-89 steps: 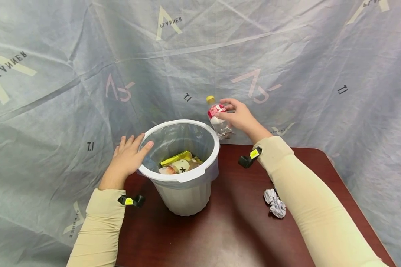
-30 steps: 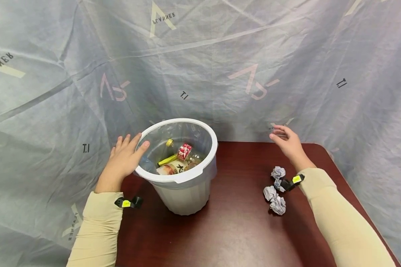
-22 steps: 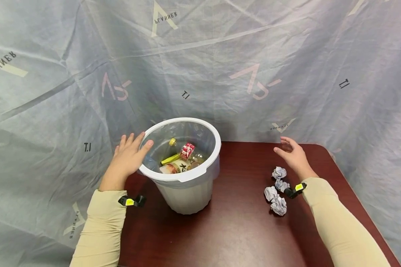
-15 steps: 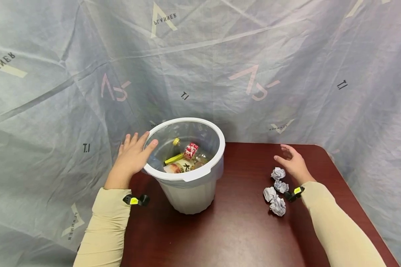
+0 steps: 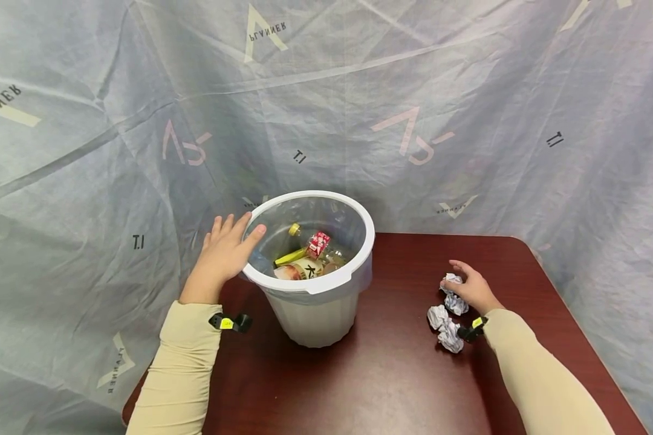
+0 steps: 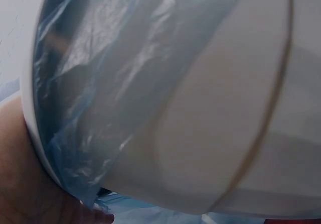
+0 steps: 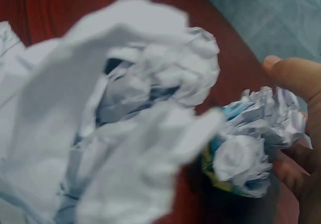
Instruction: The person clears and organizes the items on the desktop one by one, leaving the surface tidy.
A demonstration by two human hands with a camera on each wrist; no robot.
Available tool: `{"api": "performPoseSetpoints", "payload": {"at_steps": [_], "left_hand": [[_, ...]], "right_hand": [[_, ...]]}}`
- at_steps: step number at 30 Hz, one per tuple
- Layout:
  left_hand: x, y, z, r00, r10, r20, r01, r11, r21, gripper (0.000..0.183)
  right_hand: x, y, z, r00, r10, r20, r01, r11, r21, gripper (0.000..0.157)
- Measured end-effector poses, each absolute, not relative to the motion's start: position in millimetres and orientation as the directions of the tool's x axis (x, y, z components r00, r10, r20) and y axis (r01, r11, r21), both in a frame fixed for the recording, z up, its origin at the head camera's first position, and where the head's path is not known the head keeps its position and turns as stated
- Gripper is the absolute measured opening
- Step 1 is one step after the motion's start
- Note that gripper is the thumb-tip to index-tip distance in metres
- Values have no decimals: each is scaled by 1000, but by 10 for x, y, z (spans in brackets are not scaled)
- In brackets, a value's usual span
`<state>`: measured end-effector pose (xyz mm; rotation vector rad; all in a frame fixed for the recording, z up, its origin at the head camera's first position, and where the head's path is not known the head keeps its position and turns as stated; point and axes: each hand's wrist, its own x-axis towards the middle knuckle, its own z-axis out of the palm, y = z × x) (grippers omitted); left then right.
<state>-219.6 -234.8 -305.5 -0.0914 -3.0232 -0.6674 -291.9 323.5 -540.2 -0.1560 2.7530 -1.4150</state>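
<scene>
My left hand [image 5: 225, 254] rests on the left side of the rim of a white trash bin [image 5: 315, 314], fingers extended. The left wrist view shows the bin's wall [image 6: 225, 113] and thin bluish bag liner [image 6: 120, 73] close up. Inside the bin lie a plastic bottle with a red label [image 5: 318, 244] and yellow cap, a bottle with a cream label [image 5: 305, 269] and a yellow wrapper [image 5: 291, 257]. My right hand [image 5: 470, 290] is at the farthest crumpled paper ball [image 5: 451, 281]; in the right wrist view its spread digits straddle this ball [image 7: 256, 133], a gap showing above it.
Several crumpled paper balls lie on the dark red table [image 5: 386, 374]; nearer ones include a paper ball [image 5: 450, 338] below my right wrist. A printed grey sheet [image 5: 326, 109] hangs behind and around the table. The bin stands left of the paper.
The red-labelled bottle, in my right hand earlier, now lies in the bin. My right hand has moved right and down to the paper. Lately the bin and left hand have shifted slightly right.
</scene>
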Motion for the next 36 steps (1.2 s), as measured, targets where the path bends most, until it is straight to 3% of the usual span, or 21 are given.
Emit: {"api": "performPoseSetpoints", "payload": {"at_steps": [10, 21, 27, 36], "left_hand": [[-2205, -2315, -3054, -998, 45, 51, 62, 908, 414, 92], [-2257, -2177, -3063, -998, 46, 49, 62, 915, 398, 95], [-2267, -2130, -3068, -998, 47, 34, 57, 915, 400, 95], [-2290, -2078, -3032, -998, 58, 36, 67, 921, 384, 96]], "right_hand": [[-2919, 3168, -5447, -995, -85, 49, -92, 646, -758, 60], [-2967, 3206, -5241, -993, -31, 117, -108, 663, -740, 57], [-3062, 3172, -4983, -978, -29, 205, -170, 679, -714, 53], [-3154, 2941, -4306, -953, -76, 294, -261, 698, -666, 49]]}}
